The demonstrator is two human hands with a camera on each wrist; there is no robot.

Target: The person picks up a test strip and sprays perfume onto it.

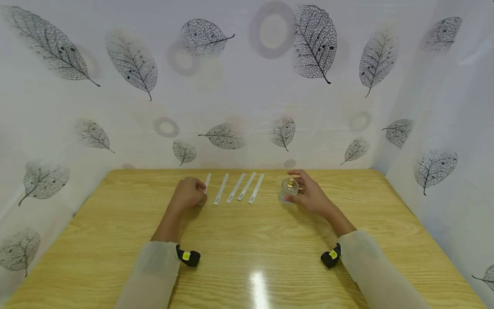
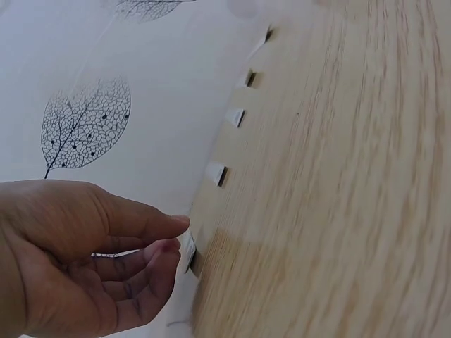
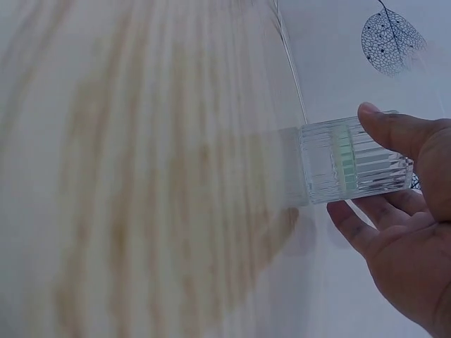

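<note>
Holding a glass bottle (image 1: 284,196) from its side, the right hand (image 1: 311,196) has its thumb on one face and bent fingers on the other. The bottle stands upright between them, gold top (image 1: 290,182) up. Part of its side is hidden by the hand, and the right wrist view cuts that hand off. The left hand (image 1: 188,192) has bent fingers, a small gap under the thumb. One paper strip (image 1: 208,180) lies just past its fingertips, partly covered; it's hard to tell if they touch. Four more strips (image 1: 221,189) lie between the hands, on the wooden table (image 1: 247,240), their printing too small to read.
</note>
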